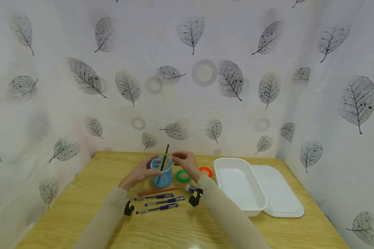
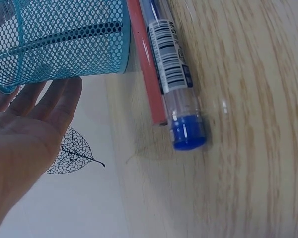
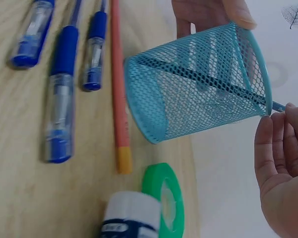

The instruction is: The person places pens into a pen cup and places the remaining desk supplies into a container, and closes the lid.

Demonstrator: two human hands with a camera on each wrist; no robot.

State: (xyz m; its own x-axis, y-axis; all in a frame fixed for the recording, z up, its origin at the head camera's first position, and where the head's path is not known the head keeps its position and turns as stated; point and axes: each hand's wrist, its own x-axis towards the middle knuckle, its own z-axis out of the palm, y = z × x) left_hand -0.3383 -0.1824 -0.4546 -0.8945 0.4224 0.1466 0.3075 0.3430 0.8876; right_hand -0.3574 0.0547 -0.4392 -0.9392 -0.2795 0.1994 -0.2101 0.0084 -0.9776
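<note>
My left hand [image 1: 140, 174] holds a blue mesh pen cup [image 1: 164, 180], thumb across the near side by the rim and fingers behind the wall. A dark pencil [image 1: 164, 159] leans inside the cup, its upper end above the rim. At the rim's right side is my right hand [image 1: 187, 162], its fingers loosely bent beside the pencil; in the right wrist view the fingers hide the pencil's end. An orange-red pencil [image 3: 120, 89] lies before the cup. Nearer are three blue-gripped pens [image 1: 165, 201].
A green tape roll [image 1: 183, 176], a red-orange tape roll [image 1: 206, 171] and a white-capped glue stick [image 1: 190, 188] lie right of the cup. Farther right stands a white plastic box [image 1: 241, 185], with its white lid [image 1: 282, 192] beside it. A leaf-patterned curtain [image 1: 190, 103] hangs behind the table.
</note>
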